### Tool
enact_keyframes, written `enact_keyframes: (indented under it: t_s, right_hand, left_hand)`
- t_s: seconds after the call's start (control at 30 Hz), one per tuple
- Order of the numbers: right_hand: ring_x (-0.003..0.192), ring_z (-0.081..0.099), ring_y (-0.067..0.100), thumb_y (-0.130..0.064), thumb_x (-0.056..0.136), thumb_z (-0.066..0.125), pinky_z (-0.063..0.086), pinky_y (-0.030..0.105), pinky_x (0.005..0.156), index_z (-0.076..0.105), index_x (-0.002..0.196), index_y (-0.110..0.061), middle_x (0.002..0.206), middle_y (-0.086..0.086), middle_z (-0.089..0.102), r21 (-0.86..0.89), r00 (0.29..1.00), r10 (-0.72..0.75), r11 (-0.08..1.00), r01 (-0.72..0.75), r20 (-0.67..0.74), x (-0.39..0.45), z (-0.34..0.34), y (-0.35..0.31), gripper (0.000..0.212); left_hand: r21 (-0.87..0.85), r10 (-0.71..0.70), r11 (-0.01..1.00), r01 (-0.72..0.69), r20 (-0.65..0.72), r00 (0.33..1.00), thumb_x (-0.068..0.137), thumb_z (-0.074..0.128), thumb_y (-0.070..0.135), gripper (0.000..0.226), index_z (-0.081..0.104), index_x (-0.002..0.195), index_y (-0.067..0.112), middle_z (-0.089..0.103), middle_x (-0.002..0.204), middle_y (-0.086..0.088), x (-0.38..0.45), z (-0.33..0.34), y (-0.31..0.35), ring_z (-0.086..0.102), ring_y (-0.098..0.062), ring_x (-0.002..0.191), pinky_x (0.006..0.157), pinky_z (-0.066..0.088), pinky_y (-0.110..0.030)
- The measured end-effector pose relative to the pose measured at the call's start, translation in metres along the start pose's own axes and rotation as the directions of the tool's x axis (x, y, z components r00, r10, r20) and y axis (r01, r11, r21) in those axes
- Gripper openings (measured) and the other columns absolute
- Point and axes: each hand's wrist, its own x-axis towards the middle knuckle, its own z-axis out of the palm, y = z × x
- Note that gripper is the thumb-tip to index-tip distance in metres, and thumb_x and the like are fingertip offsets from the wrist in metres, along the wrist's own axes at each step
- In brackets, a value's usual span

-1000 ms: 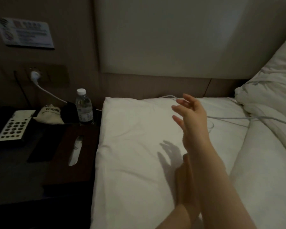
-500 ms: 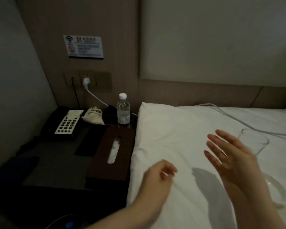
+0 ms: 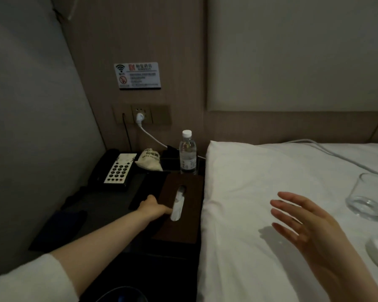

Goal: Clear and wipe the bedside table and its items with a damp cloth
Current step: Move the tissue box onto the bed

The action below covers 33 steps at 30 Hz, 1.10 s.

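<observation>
Bedside table (image 3: 109, 205): left hand (image 3: 153, 208) grips tissue box (image 3: 183, 214) edge.

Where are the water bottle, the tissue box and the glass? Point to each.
water bottle (image 3: 187, 154): head view, on its label.
tissue box (image 3: 190, 205): head view, on its brown top right of the slot.
glass (image 3: 369, 192): head view, on its clear side wall.

The bedside table (image 3: 109, 203) stands left of the bed (image 3: 260, 214), touching its edge. On the table's right side lies a tissue box (image 3: 183, 214), with a water bottle (image 3: 187, 152) upright just behind it. A pouch (image 3: 150, 162) sits left of the bottle, a telephone (image 3: 116, 167) left of that. A glass (image 3: 370, 196) rests on the bed, far right
</observation>
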Motion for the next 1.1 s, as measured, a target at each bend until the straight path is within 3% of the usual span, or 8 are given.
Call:
enact_keyframes:
  t_s: [0.17, 0.3, 0.43, 0.5, 0.63, 0.87, 0.93, 1.1]
  right_hand:
    - [0.093, 0.073, 0.019, -0.021, 0.066, 0.069, 0.055, 0.038, 0.084, 0.074, 0.098, -0.018, 0.102, 0.008, 0.075, -0.024, 0.999, 0.026, 0.999, -0.025, 0.027, 0.002, 0.003, 0.008, 0.033]
    - [0.09, 0.073, 0.018, -0.028, 0.059, 0.073, 0.057, 0.035, 0.078, 0.075, 0.098, -0.021, 0.103, 0.007, 0.075, -0.047, 0.997, 0.039, 0.998, -0.036, 0.062, 0.004, 0.006, 0.015, 0.04]
    - [0.089, 0.073, 0.018, -0.03, 0.057, 0.073, 0.056, 0.035, 0.078, 0.076, 0.097, -0.023, 0.103, 0.008, 0.075, -0.059, 0.996, 0.043, 0.998, -0.038, 0.079, 0.006, 0.006, 0.018, 0.041]
    - [0.09, 0.073, 0.019, -0.027, 0.061, 0.071, 0.058, 0.032, 0.074, 0.076, 0.097, -0.022, 0.103, 0.008, 0.075, -0.05, 0.995, 0.045, 0.998, -0.041, 0.09, 0.007, 0.006, 0.019, 0.037]
    - [0.087, 0.073, 0.019, -0.023, 0.065, 0.068, 0.059, 0.028, 0.068, 0.076, 0.095, -0.02, 0.103, 0.01, 0.075, -0.035, 0.994, 0.064, 0.997, -0.061, 0.088, 0.008, 0.005, 0.02, 0.031]
    - [0.086, 0.073, 0.019, -0.011, 0.08, 0.065, 0.051, 0.038, 0.08, 0.074, 0.098, -0.015, 0.102, 0.011, 0.075, -0.044, 0.992, 0.105, 0.994, -0.102, 0.072, 0.008, 0.011, 0.022, 0.02]
    - [0.091, 0.072, 0.022, -0.015, 0.073, 0.069, 0.051, 0.038, 0.083, 0.074, 0.098, -0.015, 0.102, 0.01, 0.075, -0.058, 0.992, 0.108, 0.993, -0.104, 0.062, 0.007, 0.012, 0.022, 0.025]
    - [0.092, 0.071, 0.023, -0.012, 0.079, 0.067, 0.05, 0.04, 0.086, 0.075, 0.096, -0.017, 0.102, 0.01, 0.075, -0.063, 0.991, 0.12, 0.991, -0.116, 0.067, 0.007, 0.011, 0.023, 0.02]
  left_hand:
    - [-0.169, -0.091, 0.979, 0.114, 0.136, 0.987, 0.073, 0.082, 0.026, 0.088, 0.033, 0.143, 0.006, 0.048, 0.136, -0.013, 0.0, 0.007, -0.001, 0.052, -0.031, 0.118, 0.079, 0.045, -0.036]
    - [-0.268, -0.12, 0.951, 0.157, 0.147, 0.982, 0.075, 0.077, 0.014, 0.057, 0.043, 0.12, 0.009, 0.052, 0.095, -0.009, 0.004, 0.012, -0.005, 0.055, -0.026, 0.08, 0.06, 0.048, -0.033]
    - [-0.28, -0.093, 0.953, 0.117, 0.099, 0.991, 0.072, 0.071, 0.012, 0.044, 0.045, 0.107, 0.01, 0.056, 0.104, -0.013, 0.006, 0.017, -0.007, 0.058, -0.031, 0.095, 0.083, 0.054, -0.042]
    - [-0.282, -0.077, 0.955, 0.095, 0.074, 0.994, 0.071, 0.07, 0.01, 0.04, 0.047, 0.104, 0.01, 0.057, 0.106, -0.013, 0.005, 0.018, -0.007, 0.058, -0.031, 0.098, 0.087, 0.053, -0.043]
    - [-0.299, -0.071, 0.951, 0.077, 0.033, 0.997, 0.068, 0.068, 0.007, 0.025, 0.051, 0.085, 0.01, 0.058, 0.1, -0.013, 0.002, 0.019, -0.006, 0.059, -0.03, 0.093, 0.084, 0.054, -0.041]
    - [-0.281, -0.093, 0.956, 0.085, -0.018, 0.995, 0.06, 0.071, 0.01, 0.026, 0.063, 0.083, 0.003, 0.063, 0.09, -0.014, -0.005, 0.017, -0.008, 0.063, -0.027, 0.084, 0.06, 0.049, -0.028]
    - [-0.285, -0.096, 0.955, 0.084, -0.03, 0.995, 0.06, 0.072, 0.011, 0.029, 0.063, 0.086, 0.002, 0.063, 0.091, -0.014, -0.008, 0.018, -0.007, 0.063, -0.027, 0.085, 0.062, 0.05, -0.028]
    - [-0.323, -0.053, 0.946, 0.022, -0.087, 0.995, 0.062, 0.072, 0.011, 0.024, 0.059, 0.082, 0.009, 0.061, 0.09, -0.01, -0.018, 0.015, -0.002, 0.06, -0.024, 0.082, 0.069, 0.053, -0.03]
